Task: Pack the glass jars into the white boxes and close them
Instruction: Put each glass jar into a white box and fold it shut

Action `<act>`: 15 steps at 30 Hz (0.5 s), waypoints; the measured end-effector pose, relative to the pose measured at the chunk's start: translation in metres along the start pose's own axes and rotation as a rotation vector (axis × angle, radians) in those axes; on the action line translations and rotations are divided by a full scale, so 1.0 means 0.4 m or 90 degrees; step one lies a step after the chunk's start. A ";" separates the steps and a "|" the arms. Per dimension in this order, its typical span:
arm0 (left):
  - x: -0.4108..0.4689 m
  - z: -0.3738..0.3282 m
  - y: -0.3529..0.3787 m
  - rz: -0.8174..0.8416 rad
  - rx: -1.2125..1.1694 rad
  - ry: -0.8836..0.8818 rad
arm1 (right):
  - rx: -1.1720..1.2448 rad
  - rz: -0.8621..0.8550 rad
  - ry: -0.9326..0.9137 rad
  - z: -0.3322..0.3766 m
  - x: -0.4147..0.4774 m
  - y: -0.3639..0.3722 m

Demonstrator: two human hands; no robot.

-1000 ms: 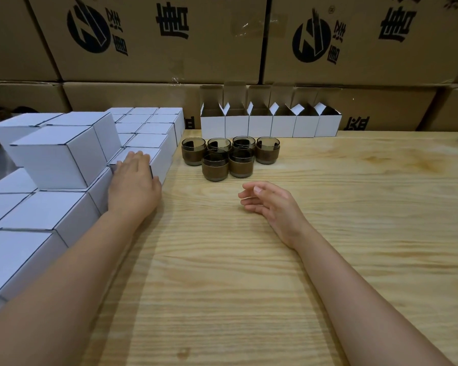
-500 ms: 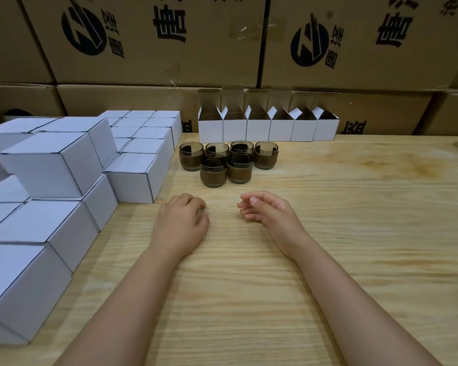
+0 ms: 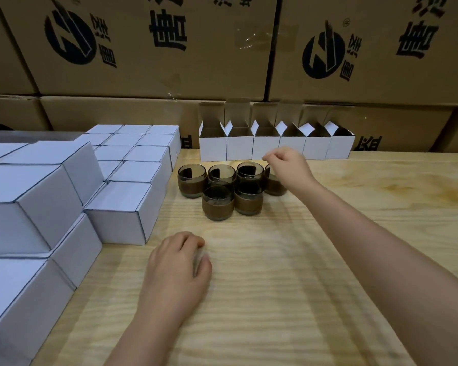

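Jars (image 3: 218,207), six in all, stand in a tight cluster on the surface (image 3: 315,273), four in a back row and two in front. None of the six is in a box, so nothing of this batch is packed yet.

Just behind the jars is a row of six open boxes (image 3: 239,149), side by side with their flaps up. No jar shows in any of them, though their floors are hidden. That makes one box per jar, with six insertions and six closings left.

To the left, closed boxes (image 3: 122,210) are stacked in tiers. They look like finished work. They run off the frame and hide one another, so I cannot count them. Brown cartons (image 3: 143,62) wall the back.

The right hand (image 3: 288,167) reaches over the rightmost back jar and covers part of it. Its fingers are curled into a narrow grip, but whether they have hold of the jar I cannot tell. The left hand (image 3: 177,265) rests on the surface nearer the person, with loose fingers and nothing in its grip.
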State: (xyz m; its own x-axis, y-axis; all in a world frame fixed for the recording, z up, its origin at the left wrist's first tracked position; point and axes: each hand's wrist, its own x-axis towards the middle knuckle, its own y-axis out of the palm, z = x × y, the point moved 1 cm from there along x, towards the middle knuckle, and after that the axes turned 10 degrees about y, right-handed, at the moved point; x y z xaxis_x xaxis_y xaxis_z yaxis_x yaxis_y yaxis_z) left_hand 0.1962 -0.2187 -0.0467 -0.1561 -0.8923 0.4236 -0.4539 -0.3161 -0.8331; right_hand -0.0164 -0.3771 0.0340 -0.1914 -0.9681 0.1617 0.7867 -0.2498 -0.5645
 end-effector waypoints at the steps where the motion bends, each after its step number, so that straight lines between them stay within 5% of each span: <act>1: 0.000 0.000 0.000 0.004 -0.003 0.002 | -0.046 0.029 -0.019 0.009 0.038 0.016; 9: 0.007 -0.006 -0.014 -0.022 0.005 0.025 | -0.182 0.173 -0.080 0.057 0.251 0.127; 15: 0.007 -0.006 -0.014 -0.037 0.017 0.039 | -0.279 0.247 0.010 0.054 0.309 0.150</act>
State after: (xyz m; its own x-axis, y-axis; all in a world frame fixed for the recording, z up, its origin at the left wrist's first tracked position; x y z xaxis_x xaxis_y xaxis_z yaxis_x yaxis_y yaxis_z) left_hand 0.1961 -0.2189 -0.0401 -0.1830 -0.8511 0.4922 -0.4407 -0.3765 -0.8149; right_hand 0.0199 -0.5115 0.0375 0.0510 -0.9898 -0.1333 0.4861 0.1412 -0.8624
